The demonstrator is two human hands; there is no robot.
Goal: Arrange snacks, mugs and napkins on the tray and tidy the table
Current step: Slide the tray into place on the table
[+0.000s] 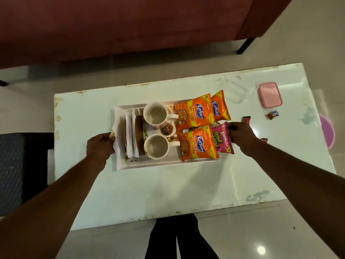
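Note:
A white rectangular tray (149, 164) sits in the middle of the pale table. On it stand two cream mugs (155, 113) (156, 146), a stack of white napkins (131, 135) and three orange snack packets (194, 113) (198, 144) (220, 106). A pink snack packet (223, 139) lies at the tray's right end. My left hand (100, 146) grips the tray's left edge. My right hand (241, 134) holds the right end, fingers on the pink packet; the tray edge under it is hidden.
A pink lidded box (270, 94) lies at the table's far right, with small wrapped sweets (273, 114) (246, 119) near it. A purple round object (327, 130) shows under the glass edge. A maroon sofa (130, 25) is beyond the table, a dark chair (20, 165) to the left.

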